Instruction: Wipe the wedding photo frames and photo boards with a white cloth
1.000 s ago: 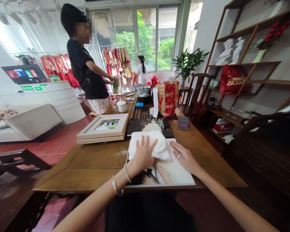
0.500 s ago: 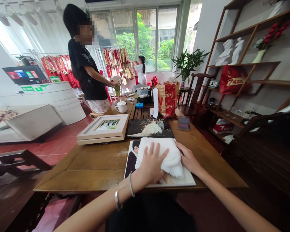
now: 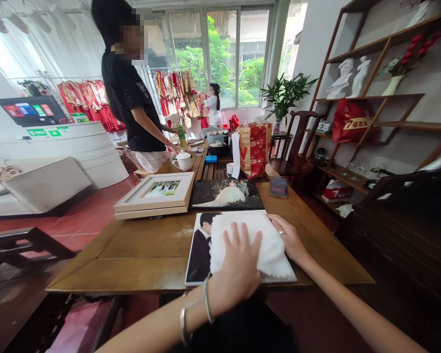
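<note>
A portrait photo panel [image 3: 199, 252] lies flat at the near edge of the wooden table, showing a figure in a dark suit on its left side. Over most of the rest of it is a fluffy white cloth [image 3: 270, 250], hiding that part of the picture. My left hand [image 3: 239, 262] rests flat on the cloth with fingers spread. At the panel's upper right edge, my right hand [image 3: 292, 242] grips the border; its fingertips are partly hidden beside the cloth.
Beyond the panel lie a dark wedding photo panel [image 3: 228, 195] and stacked pale wooden frames [image 3: 154, 195]. A white lidded cup [image 3: 183, 161], a red-and-tan paper bag [image 3: 255, 149] and a small dark stand [image 3: 278, 187] stand farther back. A person [image 3: 132, 108] stands at the table's left.
My left hand and the cloth have shifted right and toward me, uncovering more of the suited figure. The person at the left has moved a hand down toward the lidded cup.
</note>
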